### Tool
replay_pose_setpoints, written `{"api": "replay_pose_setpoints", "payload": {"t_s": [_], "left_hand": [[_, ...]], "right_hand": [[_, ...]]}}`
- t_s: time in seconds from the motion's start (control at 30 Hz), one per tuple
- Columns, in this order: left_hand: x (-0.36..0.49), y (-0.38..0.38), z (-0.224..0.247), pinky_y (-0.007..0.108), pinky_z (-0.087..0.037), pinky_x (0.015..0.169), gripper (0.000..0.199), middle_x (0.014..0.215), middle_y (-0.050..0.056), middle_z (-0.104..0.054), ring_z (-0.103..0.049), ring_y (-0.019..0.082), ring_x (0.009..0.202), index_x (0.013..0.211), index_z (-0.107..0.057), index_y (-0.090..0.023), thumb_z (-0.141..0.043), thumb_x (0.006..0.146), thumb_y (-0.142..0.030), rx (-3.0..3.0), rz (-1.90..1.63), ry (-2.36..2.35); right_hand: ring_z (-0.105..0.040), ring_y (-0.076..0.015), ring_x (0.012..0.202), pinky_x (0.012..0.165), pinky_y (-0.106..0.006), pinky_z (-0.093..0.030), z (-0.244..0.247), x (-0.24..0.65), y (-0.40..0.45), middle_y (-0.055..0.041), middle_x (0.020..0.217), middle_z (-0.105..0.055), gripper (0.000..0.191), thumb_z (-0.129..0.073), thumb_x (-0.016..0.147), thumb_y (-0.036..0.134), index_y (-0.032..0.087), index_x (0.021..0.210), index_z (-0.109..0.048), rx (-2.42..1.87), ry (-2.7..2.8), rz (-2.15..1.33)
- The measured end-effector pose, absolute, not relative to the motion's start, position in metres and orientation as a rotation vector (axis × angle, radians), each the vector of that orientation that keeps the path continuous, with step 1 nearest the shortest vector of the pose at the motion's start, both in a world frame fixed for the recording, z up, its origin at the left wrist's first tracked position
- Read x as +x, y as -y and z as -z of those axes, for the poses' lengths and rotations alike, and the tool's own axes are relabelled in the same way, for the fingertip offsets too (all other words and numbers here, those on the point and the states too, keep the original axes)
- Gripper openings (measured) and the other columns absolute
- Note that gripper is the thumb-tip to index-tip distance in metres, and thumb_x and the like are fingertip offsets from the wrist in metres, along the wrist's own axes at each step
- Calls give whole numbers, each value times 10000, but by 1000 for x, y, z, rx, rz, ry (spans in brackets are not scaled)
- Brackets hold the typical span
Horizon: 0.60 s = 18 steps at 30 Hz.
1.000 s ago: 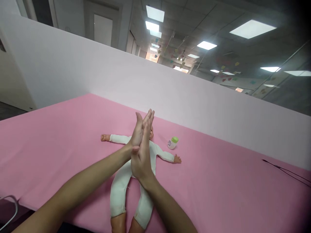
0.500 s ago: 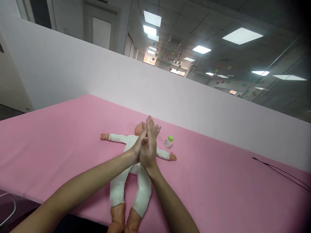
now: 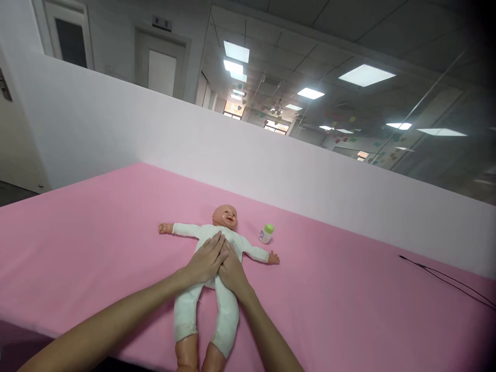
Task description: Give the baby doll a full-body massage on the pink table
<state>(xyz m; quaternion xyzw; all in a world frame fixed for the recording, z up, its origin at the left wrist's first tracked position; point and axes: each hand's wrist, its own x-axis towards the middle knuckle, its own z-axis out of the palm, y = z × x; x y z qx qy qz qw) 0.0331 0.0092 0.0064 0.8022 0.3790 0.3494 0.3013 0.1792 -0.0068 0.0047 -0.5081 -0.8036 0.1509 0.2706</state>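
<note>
The doll (image 3: 227, 306) lies on its back on the pink-covered counter (image 3: 329, 297), head toward the low wall (image 3: 248, 160) and legs toward the person, arms flung wide. Laid out like that, its whole front is open to touch, which I take to be the point of it. The left hand (image 3: 206, 259) and right hand (image 3: 232, 271) rest side by side on its trunk, angled inward so the fingertips meet near the upper chest. Neither grasps anything: both are loosely flat, fingers stretched out, most likely so the palms can spread over the rounded body.

The small bottle (image 3: 266, 234) stands just above the doll's outstretched arm on the right, probably put there to be handy yet clear of the forearms. Its body looks like cloudy plastic, with a label and a rounded green cap.

White cloth wraps the doll's trunk and limbs; the bare head, hands and lower legs look smooth and slightly shiny. The counter's covering has faint creases, and the wall behind is plain and matte.
</note>
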Motion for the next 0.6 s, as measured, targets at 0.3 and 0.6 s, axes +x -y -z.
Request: {"api": "replay_pose_setpoints", "payload": {"t_s": [0.3, 0.6], "left_hand": [[27, -41, 5, 490, -47, 1282, 823, 1716, 153, -116, -62, 273, 1598, 1645, -226, -133, -302, 1017, -660, 2119, -774, -1210], [6, 2, 8, 482, -91, 1285, 878, 1713, 172, 10, 31, 291, 1591, 1650, -155, -56, -215, 1027, -671, 2256, -580, -1150]], "right_hand": [[-121, -313, 1595, 1284, -587, -160, 7, 207, -13, -161, 1712, -165, 787, -362, 1029, 573, 102, 1643, -220, -1645, 1876, -436], [-62, -258, 1602, 1309, -499, -96, -1, 214, 44, -109, 1723, -85, 792, -286, 1052, 604, 106, 1655, -166, -1618, 2045, -615]]}}
